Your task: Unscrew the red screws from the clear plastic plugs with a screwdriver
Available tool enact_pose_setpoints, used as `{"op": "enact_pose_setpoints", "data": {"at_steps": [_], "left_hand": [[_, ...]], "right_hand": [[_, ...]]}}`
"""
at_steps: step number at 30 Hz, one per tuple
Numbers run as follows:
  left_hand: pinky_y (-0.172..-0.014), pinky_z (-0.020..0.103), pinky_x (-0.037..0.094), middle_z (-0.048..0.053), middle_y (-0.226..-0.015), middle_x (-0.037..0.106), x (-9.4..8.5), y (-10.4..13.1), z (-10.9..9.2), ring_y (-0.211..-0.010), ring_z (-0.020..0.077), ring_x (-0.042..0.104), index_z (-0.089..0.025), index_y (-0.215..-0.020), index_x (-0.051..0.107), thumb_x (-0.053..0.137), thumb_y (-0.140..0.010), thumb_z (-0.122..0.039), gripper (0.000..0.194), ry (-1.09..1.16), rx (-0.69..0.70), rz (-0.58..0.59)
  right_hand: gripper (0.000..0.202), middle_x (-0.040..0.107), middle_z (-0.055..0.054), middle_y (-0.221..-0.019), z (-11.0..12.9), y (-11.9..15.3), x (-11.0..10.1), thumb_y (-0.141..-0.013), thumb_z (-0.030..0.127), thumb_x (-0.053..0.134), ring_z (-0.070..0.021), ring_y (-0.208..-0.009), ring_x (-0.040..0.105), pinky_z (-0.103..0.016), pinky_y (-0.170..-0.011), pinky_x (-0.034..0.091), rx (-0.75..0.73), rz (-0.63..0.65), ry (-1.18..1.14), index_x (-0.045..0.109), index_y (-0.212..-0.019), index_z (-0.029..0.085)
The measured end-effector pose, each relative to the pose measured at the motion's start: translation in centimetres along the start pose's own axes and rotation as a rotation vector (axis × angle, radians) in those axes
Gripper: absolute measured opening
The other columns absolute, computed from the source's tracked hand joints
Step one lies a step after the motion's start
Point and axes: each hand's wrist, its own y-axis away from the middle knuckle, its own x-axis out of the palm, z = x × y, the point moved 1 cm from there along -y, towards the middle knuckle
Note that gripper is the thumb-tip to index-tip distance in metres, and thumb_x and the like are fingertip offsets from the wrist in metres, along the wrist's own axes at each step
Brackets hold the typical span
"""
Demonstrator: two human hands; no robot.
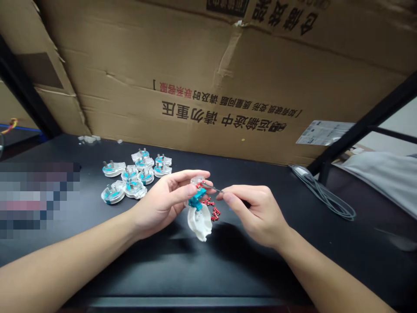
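Observation:
My left hand is closed around a small plug part, with its teal insert and clear end showing between the fingers. A red piece sits near the clear end. Just below hangs or rests a white plug shell; whether it is joined to the held part I cannot tell. My right hand pinches a slim metal tool, seemingly tweezers, whose tip reaches the red piece in my left hand. Behind and below the hands lie several small red parts with metal ends on the dark table.
Several clear plugs with teal faces and metal pins stand grouped at the left. A coiled grey cable lies at the right. A large cardboard sheet closes off the back of the black table. Small clear bits lie far left.

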Motion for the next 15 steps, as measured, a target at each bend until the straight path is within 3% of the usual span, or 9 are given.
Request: {"op": "enact_pose_setpoints", "data": {"at_steps": [8,15], "left_hand": [[-0.084,0.030,0.054,0.007,-0.095,0.078,0.05,0.01,-0.20,-0.091,0.0208,0.072,-0.017,-0.096,0.076,0.081,-0.077,-0.026,0.021,-0.052,0.032,-0.006],[-0.084,0.030,0.055,0.007,-0.097,0.078,-0.04,-0.02,-0.10,-0.092,0.0200,0.072,-0.018,-0.096,0.075,0.080,-0.078,-0.026,0.021,-0.078,0.034,-0.008]], "right_hand": [[0.035,0.071,-0.003,-0.069,0.11,0.00,-0.05,-0.098,0.028,0.048,-0.0132,-0.059,0.063,-0.024,-0.057,0.045,-0.022,-0.014,-0.008,0.071,-0.074,0.017],[0.037,0.075,-0.004,-0.076,0.10,0.03,-0.12,-0.098,0.029,0.049,-0.0149,-0.064,0.067,-0.025,-0.058,0.047,-0.015,0.006,-0.002,0.072,-0.072,0.017]]}}
